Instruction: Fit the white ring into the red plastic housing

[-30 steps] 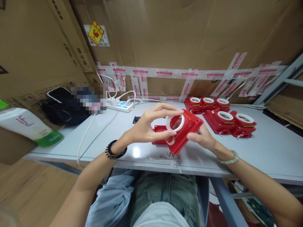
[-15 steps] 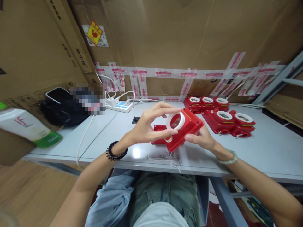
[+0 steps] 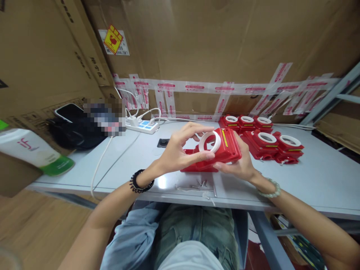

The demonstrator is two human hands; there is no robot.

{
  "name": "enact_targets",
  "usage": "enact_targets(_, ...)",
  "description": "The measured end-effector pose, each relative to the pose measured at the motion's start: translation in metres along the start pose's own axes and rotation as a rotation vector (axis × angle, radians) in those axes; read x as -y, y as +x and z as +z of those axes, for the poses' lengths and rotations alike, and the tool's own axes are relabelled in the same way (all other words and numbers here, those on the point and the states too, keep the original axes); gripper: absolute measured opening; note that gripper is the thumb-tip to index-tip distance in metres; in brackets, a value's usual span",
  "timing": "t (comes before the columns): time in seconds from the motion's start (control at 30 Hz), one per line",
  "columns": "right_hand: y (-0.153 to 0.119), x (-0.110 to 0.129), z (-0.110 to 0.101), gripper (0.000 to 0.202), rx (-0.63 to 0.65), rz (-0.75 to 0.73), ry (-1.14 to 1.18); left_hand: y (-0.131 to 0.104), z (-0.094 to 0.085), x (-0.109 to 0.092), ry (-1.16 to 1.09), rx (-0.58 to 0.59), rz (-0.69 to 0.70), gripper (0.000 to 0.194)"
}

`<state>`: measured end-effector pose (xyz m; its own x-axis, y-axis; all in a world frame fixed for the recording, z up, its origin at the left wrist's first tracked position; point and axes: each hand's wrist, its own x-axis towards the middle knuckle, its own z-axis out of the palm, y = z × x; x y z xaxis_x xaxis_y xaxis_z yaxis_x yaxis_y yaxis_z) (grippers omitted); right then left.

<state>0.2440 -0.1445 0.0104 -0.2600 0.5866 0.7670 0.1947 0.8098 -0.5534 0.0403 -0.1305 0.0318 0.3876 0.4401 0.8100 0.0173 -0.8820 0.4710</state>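
Above the table, a red housing (image 3: 232, 146) with a yellow label is held between both hands. Around its round opening sits a white ring (image 3: 217, 141). My left hand (image 3: 180, 148) pinches the ring between thumb and fingers. On the other side my right hand (image 3: 239, 161) grips the housing's right end, its fingers mostly hidden behind. Another red part (image 3: 187, 168) lies on the table beneath, partly covered by the held one. Several loose screws (image 3: 201, 184) lie near the table's front edge.
Several red housings with white rings (image 3: 261, 146) stand at the back right. A white power strip (image 3: 144, 126), a black bag (image 3: 73, 131) and a white-green tube (image 3: 36, 150) are on the left. Cardboard (image 3: 197, 41) rises behind the table (image 3: 315, 180).
The held housing has turned and tilted, so its yellow label now faces up and its lower corner has lifted off the screws' view. Both hands still hold it.
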Motion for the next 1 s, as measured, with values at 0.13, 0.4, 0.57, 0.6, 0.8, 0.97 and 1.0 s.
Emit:
enact_targets(0.13,-0.002,-0.002,0.001,0.065,-0.020,-0.005,-0.013,-0.001,0.002,0.001,-0.012,-0.016,-0.021,0.049)
enact_targets(0.4,-0.006,-0.010,-0.001,0.082,-0.071,-0.105,-0.159,-0.001,0.003,-0.001,-0.002,-0.032,-0.063,0.044)
enact_targets(0.57,-0.006,-0.010,-0.001,0.088,-0.098,-0.183,-0.215,-0.001,0.003,-0.002,0.000,-0.042,-0.070,0.043)
enact_targets(0.6,-0.006,-0.010,-0.001,0.089,-0.095,-0.187,-0.213,-0.001,0.003,-0.001,-0.003,-0.043,-0.068,0.043)
enact_targets(0.8,-0.006,-0.012,-0.002,0.095,-0.114,-0.242,-0.273,-0.002,0.005,-0.002,-0.001,-0.058,-0.078,0.041)
enact_targets(0.97,-0.006,-0.014,-0.001,0.099,-0.120,-0.293,-0.260,-0.003,0.007,-0.002,-0.019,-0.064,-0.101,0.043)
enact_targets(1.0,-0.005,-0.014,0.000,0.099,-0.122,-0.303,-0.264,-0.003,0.007,-0.002,-0.021,-0.066,-0.105,0.042)
